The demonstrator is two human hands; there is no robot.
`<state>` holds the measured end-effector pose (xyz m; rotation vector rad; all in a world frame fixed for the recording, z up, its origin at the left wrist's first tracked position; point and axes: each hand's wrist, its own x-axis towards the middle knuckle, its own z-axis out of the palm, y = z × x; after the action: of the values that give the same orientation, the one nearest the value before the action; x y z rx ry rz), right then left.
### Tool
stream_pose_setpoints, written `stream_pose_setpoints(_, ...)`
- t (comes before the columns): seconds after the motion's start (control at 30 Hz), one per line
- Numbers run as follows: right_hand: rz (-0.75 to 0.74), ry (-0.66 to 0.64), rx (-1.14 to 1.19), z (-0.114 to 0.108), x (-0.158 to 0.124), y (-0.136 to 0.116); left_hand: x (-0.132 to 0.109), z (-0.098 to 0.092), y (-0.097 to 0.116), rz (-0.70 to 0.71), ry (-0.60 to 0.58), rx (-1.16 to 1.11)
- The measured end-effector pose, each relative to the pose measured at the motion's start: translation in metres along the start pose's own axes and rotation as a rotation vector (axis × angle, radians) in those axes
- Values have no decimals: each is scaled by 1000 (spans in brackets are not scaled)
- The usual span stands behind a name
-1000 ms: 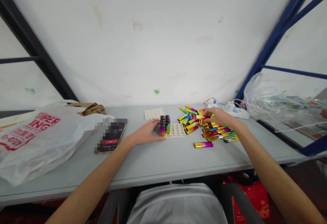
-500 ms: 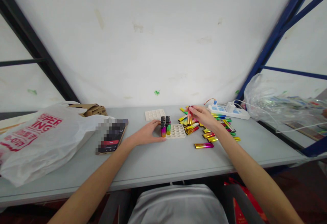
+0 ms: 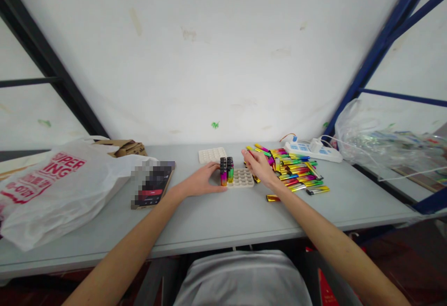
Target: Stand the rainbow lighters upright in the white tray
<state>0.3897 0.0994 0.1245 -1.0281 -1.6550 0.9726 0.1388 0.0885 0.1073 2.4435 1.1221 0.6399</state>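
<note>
A pale tray with rows of round holes [image 3: 240,179] lies on the table, and several shiny lighters with black tops [image 3: 224,178] stand upright at its left end. My left hand [image 3: 200,181] rests at that end, thumb at the front corner and fingers behind, gripping the tray. My right hand [image 3: 259,166] is closed over the tray's right side around a lighter, mostly hidden by the fingers; a bit of red shows near the fingertips. To the right, a loose pile of metallic, many-coloured lighters [image 3: 298,168] lies partly behind my right hand and wrist.
A second holed tray [image 3: 212,155] lies near the wall. A phone [image 3: 159,187] and a white plastic bag [image 3: 70,189] are on the left, with brown cardboard [image 3: 127,148] behind. A white power strip [image 3: 314,152] and clear plastic packaging [image 3: 380,143] are on the right.
My right hand has moved left and slightly down from the pile towards the tray, carrying a lighter. My left hand stays at the tray's left end.
</note>
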Motion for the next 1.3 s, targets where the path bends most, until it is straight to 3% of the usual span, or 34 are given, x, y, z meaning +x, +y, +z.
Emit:
stream_pose_setpoints(0.17, -111, 118, -269, 0, -3, 7, 0, -1, 1, 0, -10, 2)
stream_pose_setpoints(0.47, -155, 100, -299, -2, -5, 6, 0, 0, -2, -8, -6, 11)
stream_pose_setpoints(0.73, -263, -42, -421, -9, -16, -11, 0, -2, 3, -5, 3, -10)
stream_pose_setpoints(0.9, -429, -156, -550, -11, -19, -13, 0, -1, 1, -4, 0, -12)
stream_pose_setpoints(1.3, -348, -308, -623, -10, -20, -5, -1, 1, -1, -20, 8, -9)
